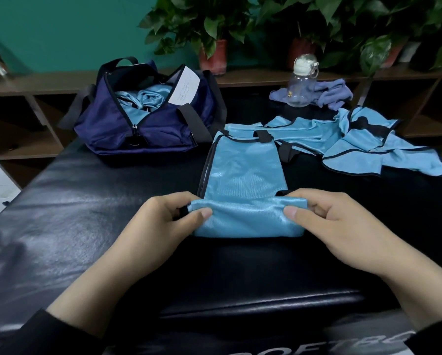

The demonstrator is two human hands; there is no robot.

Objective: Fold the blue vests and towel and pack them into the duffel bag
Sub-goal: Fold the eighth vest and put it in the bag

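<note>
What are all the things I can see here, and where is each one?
vest being folded: one, light blue with black trim, centre of the table, near edge rolled up in both hands
unfolded vests: a heap, count unclear, light blue, right of the table
duffel bag: one, navy, far left, unzipped, with blue fabric and a white paper slip inside
towel: one, lavender blue, crumpled at the far right
water bottle: one, clear with a white lid, standing by the towel
table: one, black padded
potted plants: several, green, on the shelf behind
left hand: grip on the roll's left end
right hand: grip on the roll's right end
</note>
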